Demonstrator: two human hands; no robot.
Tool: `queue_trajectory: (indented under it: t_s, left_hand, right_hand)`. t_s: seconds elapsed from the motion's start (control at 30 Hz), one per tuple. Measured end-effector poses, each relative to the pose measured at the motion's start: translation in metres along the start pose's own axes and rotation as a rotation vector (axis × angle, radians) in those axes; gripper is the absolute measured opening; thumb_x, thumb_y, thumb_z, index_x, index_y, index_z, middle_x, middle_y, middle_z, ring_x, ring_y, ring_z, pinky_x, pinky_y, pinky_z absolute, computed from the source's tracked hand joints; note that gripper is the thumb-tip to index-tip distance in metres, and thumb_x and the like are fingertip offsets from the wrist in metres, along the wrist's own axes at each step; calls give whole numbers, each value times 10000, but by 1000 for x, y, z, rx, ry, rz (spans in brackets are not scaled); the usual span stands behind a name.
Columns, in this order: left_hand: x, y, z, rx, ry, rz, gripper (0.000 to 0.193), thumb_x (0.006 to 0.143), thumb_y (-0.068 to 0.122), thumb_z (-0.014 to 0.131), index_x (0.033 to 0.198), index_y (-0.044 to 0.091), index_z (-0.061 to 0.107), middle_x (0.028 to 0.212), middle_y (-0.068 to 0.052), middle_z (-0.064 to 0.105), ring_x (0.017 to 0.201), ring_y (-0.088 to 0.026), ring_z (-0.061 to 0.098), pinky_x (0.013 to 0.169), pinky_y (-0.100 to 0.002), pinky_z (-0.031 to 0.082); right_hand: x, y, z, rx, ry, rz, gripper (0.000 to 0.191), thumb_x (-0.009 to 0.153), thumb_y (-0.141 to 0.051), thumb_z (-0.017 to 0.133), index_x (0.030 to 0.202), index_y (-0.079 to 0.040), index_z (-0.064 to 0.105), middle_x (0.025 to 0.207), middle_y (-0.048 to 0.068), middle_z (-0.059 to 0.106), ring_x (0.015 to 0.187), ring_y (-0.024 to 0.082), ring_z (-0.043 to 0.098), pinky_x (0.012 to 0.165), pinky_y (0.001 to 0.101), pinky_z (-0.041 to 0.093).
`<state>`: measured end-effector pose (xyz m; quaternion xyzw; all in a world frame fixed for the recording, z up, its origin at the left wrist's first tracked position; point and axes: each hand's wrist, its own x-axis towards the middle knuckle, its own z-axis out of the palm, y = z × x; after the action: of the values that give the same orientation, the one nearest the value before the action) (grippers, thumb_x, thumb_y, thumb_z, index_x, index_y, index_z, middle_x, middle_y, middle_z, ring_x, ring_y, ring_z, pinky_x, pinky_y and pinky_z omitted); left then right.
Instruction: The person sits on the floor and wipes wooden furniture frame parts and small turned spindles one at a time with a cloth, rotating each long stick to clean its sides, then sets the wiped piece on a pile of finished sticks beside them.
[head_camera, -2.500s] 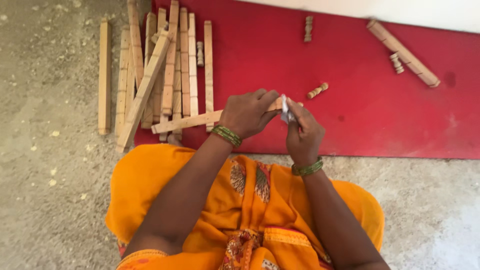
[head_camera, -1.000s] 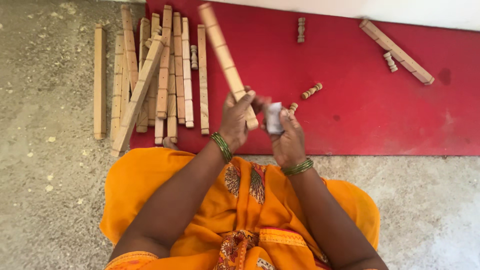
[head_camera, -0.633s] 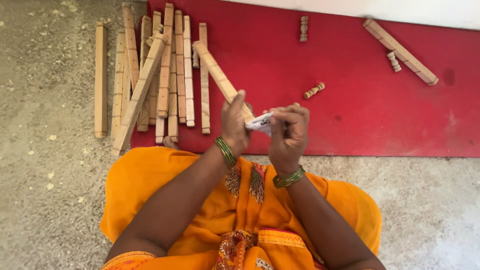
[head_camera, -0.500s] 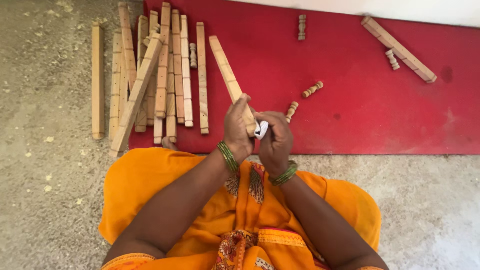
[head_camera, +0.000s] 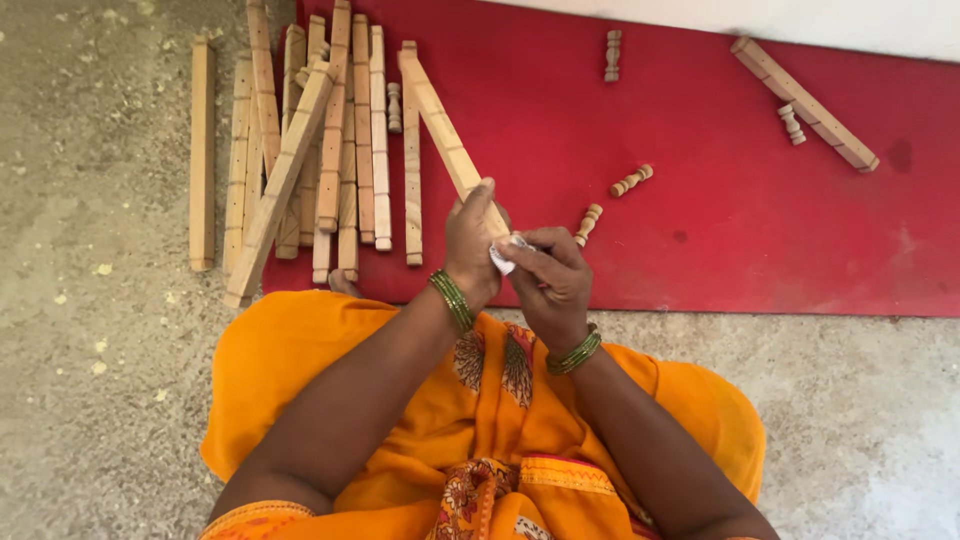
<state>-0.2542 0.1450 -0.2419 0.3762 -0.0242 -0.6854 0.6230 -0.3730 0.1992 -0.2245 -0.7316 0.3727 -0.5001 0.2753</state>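
The left hand (head_camera: 472, 240) is clamped around the near end of a long squared wooden stick (head_camera: 448, 140), thumb raised along its side. The stick's long axis runs away from the person, up and to the left, so its far end points toward the pile of similar wooden sticks (head_camera: 320, 150) lying side by side across the left edge of the red mat (head_camera: 720, 220). The held stick is lifted at an angle and crosses over the rightmost sticks of that pile; whether it touches them cannot be told.

The right hand (head_camera: 552, 285) sits just beside the left, on its right, fingers pinched on a small white piece, perhaps sandpaper or cloth (head_camera: 503, 256), which is pressed to the stick's near end. Both hands therefore meet at the same end, the left one gripping the shaft, the right one at the tip.

Just beyond the right hand, on the mat, lie two short turned wooden pegs (head_camera: 630, 181), apart from both hands. Another long stick (head_camera: 805, 103) rests well apart at the mat's upper right corner.
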Motion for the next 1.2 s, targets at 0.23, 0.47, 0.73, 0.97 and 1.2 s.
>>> queue_trajectory:
  t_s: [0.23, 0.47, 0.73, 0.97, 1.2]
  left_hand:
    - [-15, -18, 7, 173, -74, 19, 234, 966, 301, 583, 1011, 116, 445, 759, -4, 539, 580, -82, 567, 454, -212, 516]
    - [-8, -4, 2, 246, -16, -102, 323, 1034, 416, 553, 1030, 102, 476, 753, 6, 532, 506, -70, 532, 425, -193, 491]
    - [-22, -17, 8, 594, -431, 72, 248, 1038, 247, 544, 1233, 96, 536, 771, 14, 573, 508, -57, 518, 412, -212, 470]
    - [-34, 2, 4, 495, -494, 47, 459, 1116, 390, 356, 1277, 4, 545, 775, -14, 620, 497, -84, 538, 407, -220, 483]
    - [-71, 4, -23, 384, -342, -68, 523, 1079, 364, 430, 1516, 83, 483, 708, 47, 530, 569, -38, 499, 480, -195, 450]
  right_hand:
    - [9, 10, -9, 10, 91, 245, 67, 1019, -96, 708, 1044, -59, 759, 971, 11, 665, 798, 58, 593, 666, 215, 489]
    - [9, 6, -2, -37, 5, 91, 98, 1002, -123, 684, 1045, -62, 747, 1078, 26, 625, 887, 93, 642, 687, 233, 613]
    - [18, 23, -30, 173, 217, 310, 147, 1029, -134, 668, 1114, -38, 740, 1098, -9, 574, 838, 42, 574, 671, 199, 521]
    - [12, 1, -36, -201, 27, 57, 83, 961, -114, 764, 1028, -80, 728, 1049, 19, 688, 907, 138, 671, 775, 289, 569]
    - [-20, -24, -31, -265, -153, -67, 66, 915, -98, 760, 976, -96, 736, 1027, 60, 663, 924, 181, 664, 765, 315, 580]
